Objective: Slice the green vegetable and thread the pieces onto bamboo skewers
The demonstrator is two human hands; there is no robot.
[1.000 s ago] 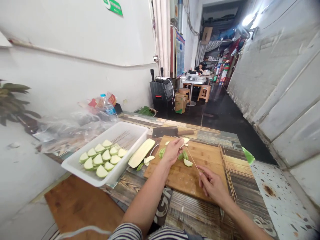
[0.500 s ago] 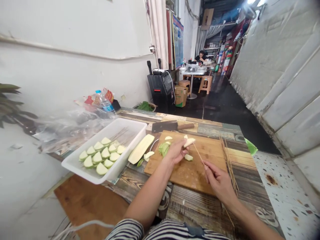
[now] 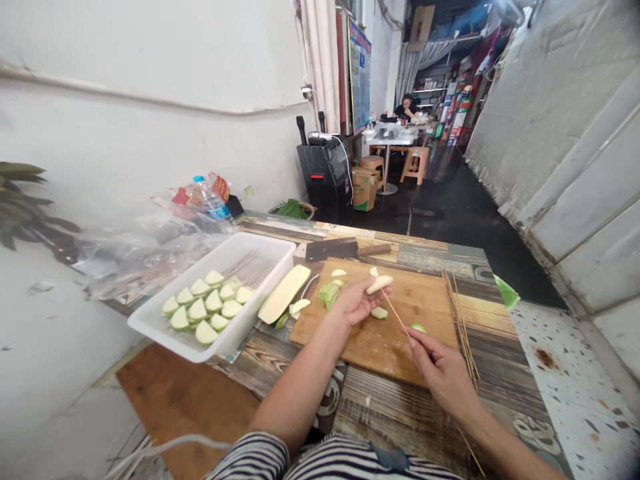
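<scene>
My left hand (image 3: 357,303), above the cutting board (image 3: 350,353), pinches a pale zucchini slice (image 3: 379,285). A thin bamboo skewer (image 3: 397,313) runs from that slice to my right hand (image 3: 440,367), whose fingers close on it. Whether the tip is inside the slice I cannot tell. Beside my right fingers shows a bit of green zucchini (image 3: 418,327). More slices lie on the board, including a green-edged zucchini piece (image 3: 379,313) and a cluster of zucchini slices (image 3: 329,293) left of my hand. Skewered half-round slices (image 3: 205,331) rest in the white tub (image 3: 193,353).
A halved zucchini (image 3: 284,293) lies between tub and board. Behind the board is a cleaver (image 3: 333,250). Loose skewers (image 3: 460,320) lie along the board's right side. Plastic bags (image 3: 135,247) and a water bottle (image 3: 215,203) are at the left. A person (image 3: 406,108) sits far back.
My right hand has shifted slightly, and a green piece now shows beside its fingers. The slice in my left hand has turned a little. The whole view has shifted slightly.
</scene>
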